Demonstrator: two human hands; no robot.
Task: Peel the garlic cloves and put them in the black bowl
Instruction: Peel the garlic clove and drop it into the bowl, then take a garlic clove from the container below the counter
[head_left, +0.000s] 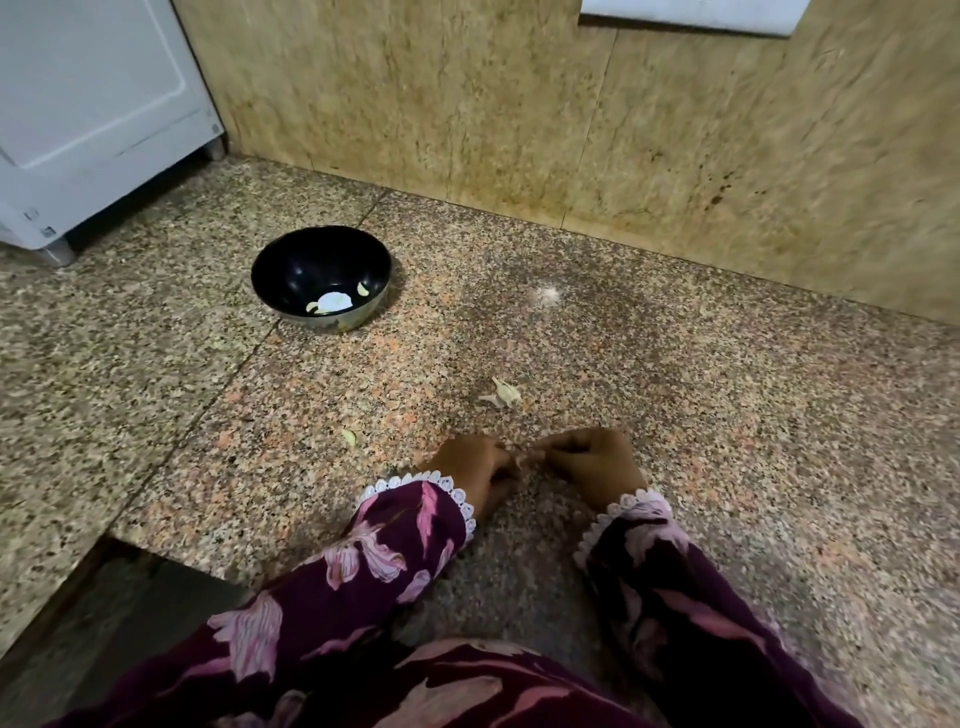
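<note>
- Peeling in progress: left hand (475, 462) and right hand (592, 460) meet fingertip to fingertip low over the counter (675, 364), well on the near side of the black bowl (320, 278).
- Grip: both hands have fingers curled in, pinching a small garlic clove (527, 457) between them. Clove is mostly hidden, so I can't tell how much skin is left on it.
- Two-handed pinch makes sense: one side steadies the clove, the other pulls skin. Which does which isn't visible.
- Black bowl sits far-left of the hands, near the white appliance (93, 119). It holds a couple of pale peeled cloves (332, 302) at the bottom, so the task looks partly done.
- Peel scraps (501, 393) lie on the counter between bowl and hands, to the bowl's right and closer to the hands; a smaller scrap (349, 437) lies just left of the left hand. Likely dropped where the peeling happens, which keeps waste out of the bowl.
- Floral sleeves (410, 525) end at the wrists and stay clear of the clove.
- Next, my guess: finish stripping, then reach forward-left to drop it in the bowl.
</note>
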